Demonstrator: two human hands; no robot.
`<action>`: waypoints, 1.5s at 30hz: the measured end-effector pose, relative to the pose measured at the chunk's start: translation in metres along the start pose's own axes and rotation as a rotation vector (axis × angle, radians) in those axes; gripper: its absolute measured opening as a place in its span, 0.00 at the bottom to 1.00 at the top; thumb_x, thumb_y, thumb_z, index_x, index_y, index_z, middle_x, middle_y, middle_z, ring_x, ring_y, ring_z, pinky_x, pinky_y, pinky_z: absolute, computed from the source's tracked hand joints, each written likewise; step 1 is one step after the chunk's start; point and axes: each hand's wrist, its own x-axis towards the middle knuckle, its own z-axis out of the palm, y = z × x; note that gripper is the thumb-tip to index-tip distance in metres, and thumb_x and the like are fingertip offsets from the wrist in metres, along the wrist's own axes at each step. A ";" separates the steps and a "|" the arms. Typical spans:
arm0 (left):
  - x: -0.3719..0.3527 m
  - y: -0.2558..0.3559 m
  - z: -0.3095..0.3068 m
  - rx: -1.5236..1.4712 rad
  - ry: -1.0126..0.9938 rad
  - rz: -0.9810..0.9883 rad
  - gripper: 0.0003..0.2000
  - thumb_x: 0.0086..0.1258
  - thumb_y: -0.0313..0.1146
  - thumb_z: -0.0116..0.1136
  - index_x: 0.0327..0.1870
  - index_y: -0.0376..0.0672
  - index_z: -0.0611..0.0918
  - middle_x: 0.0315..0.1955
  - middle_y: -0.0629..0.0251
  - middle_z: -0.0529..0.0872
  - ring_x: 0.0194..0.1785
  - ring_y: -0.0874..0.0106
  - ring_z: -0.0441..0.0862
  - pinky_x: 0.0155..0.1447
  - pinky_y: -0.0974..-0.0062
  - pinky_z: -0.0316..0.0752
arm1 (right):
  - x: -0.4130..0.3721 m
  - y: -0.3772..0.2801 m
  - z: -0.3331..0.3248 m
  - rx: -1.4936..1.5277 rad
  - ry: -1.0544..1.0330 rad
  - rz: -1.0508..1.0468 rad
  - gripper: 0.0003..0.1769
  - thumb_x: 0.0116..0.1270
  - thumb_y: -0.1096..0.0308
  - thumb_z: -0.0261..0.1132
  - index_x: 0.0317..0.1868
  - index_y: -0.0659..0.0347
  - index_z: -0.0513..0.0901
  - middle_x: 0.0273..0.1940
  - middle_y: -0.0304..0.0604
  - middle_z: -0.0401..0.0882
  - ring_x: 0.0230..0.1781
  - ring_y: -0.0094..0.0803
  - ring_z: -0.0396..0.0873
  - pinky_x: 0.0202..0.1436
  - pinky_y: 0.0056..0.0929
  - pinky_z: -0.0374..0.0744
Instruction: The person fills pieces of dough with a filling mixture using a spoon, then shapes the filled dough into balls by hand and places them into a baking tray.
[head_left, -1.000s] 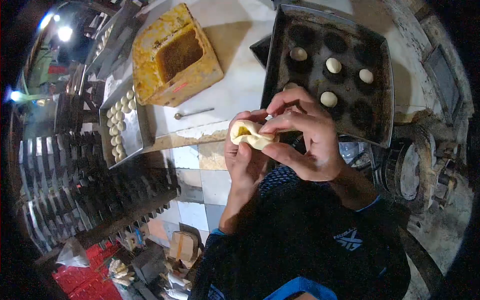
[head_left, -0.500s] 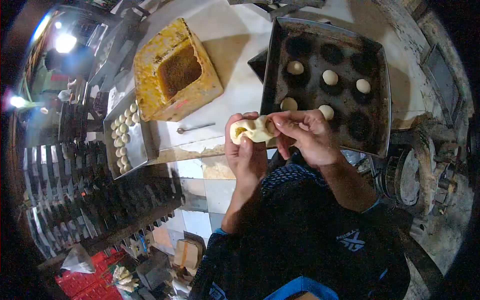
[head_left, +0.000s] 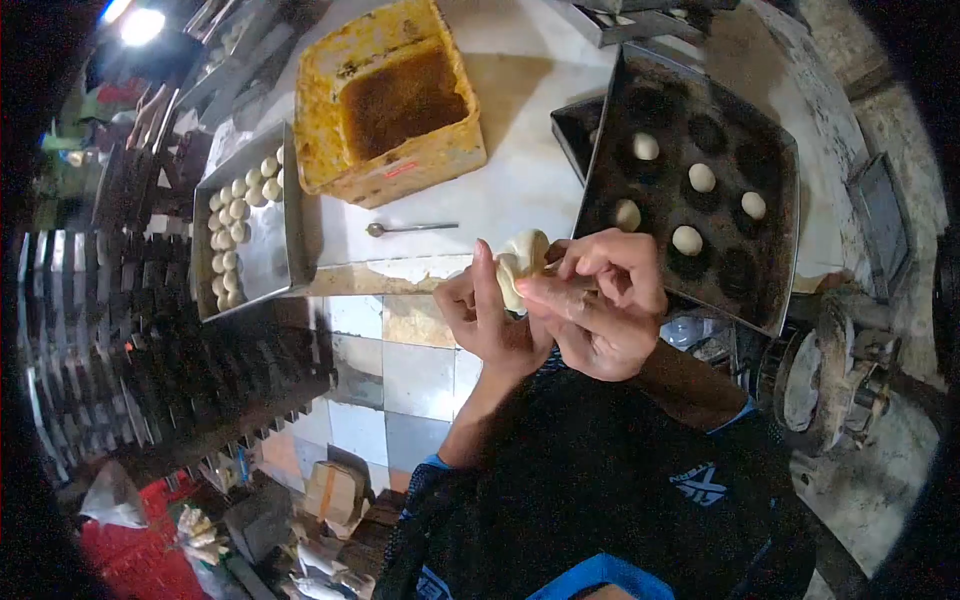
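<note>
Pinching: left hand cupped the dough piece, right hand nipped its edge — both clenched on it.
Dough piece: between the hands, raised off the bench.
Tray: just beyond the right hand — handy.

We hold both hands pressed together before our chest: left hand cupped with one finger upright, right hand curled against it, fingertips pinched.

Five pale round dough balls fill one dark metal baking tray on the right. One yellow square tub, one slim metal spoon and one shallow steel tray lie left. One folded pale dough piece is nearest.
</note>
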 end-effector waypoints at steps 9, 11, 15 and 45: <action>0.009 -0.019 -0.012 -0.352 0.061 -0.237 0.20 0.67 0.34 0.62 0.57 0.34 0.78 0.41 0.55 0.74 0.42 0.67 0.73 0.46 0.73 0.71 | 0.021 -0.020 -0.001 -0.065 -0.083 0.087 0.14 0.56 0.74 0.71 0.45 0.62 0.85 0.42 0.44 0.71 0.42 0.31 0.76 0.46 0.28 0.77; 0.008 -0.017 -0.016 -0.598 0.013 -0.335 0.20 0.68 0.34 0.61 0.57 0.33 0.77 0.41 0.54 0.74 0.43 0.66 0.73 0.46 0.72 0.72 | 0.043 -0.017 -0.016 0.120 -0.106 0.397 0.12 0.61 0.70 0.68 0.45 0.65 0.85 0.38 0.43 0.74 0.41 0.27 0.77 0.47 0.24 0.76; 0.005 -0.022 -0.021 -0.551 -0.131 -0.133 0.22 0.69 0.38 0.59 0.58 0.32 0.75 0.45 0.53 0.74 0.47 0.65 0.73 0.49 0.70 0.74 | 0.047 0.018 -0.010 0.577 -0.307 0.722 0.11 0.66 0.72 0.66 0.45 0.70 0.84 0.38 0.44 0.80 0.40 0.25 0.79 0.45 0.21 0.77; -0.016 0.037 0.020 -1.053 -0.273 -0.501 0.39 0.61 0.53 0.66 0.65 0.32 0.69 0.58 0.52 0.72 0.63 0.64 0.69 0.64 0.67 0.66 | 0.009 0.002 -0.076 0.110 -0.204 0.086 0.14 0.54 0.81 0.71 0.43 0.66 0.84 0.46 0.47 0.65 0.41 0.33 0.77 0.44 0.27 0.81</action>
